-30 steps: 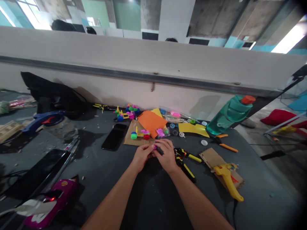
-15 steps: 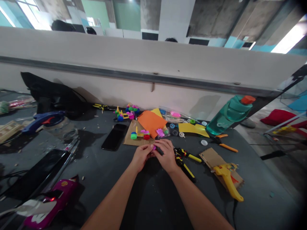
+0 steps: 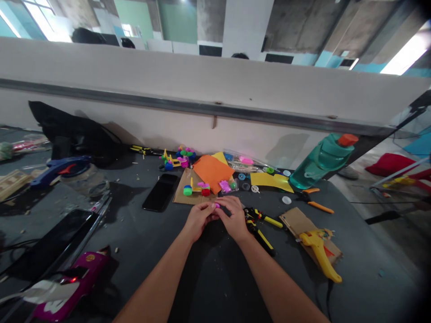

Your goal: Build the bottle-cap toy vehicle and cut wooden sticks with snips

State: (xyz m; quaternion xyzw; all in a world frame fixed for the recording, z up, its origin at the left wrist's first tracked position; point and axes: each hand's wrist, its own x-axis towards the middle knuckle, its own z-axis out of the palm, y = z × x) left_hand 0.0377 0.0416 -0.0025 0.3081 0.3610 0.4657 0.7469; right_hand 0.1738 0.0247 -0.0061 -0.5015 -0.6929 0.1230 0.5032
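Single head-worn view from above the near side of the dark table (image 3: 144,251), facing forward and down across it, close over its top, reaching past the white partition (image 3: 161,67) behind it

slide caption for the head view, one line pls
A bare left hand and right hand hold a small pink piece between a flat black phone and yellow-and-black tool handles.

pink piece (image 3: 217,206): plastic, smooth | phone (image 3: 161,193): glossy (glass-like) | bottle (image 3: 308,168): translucent plastic | cardboard sheet (image 3: 180,192): matt
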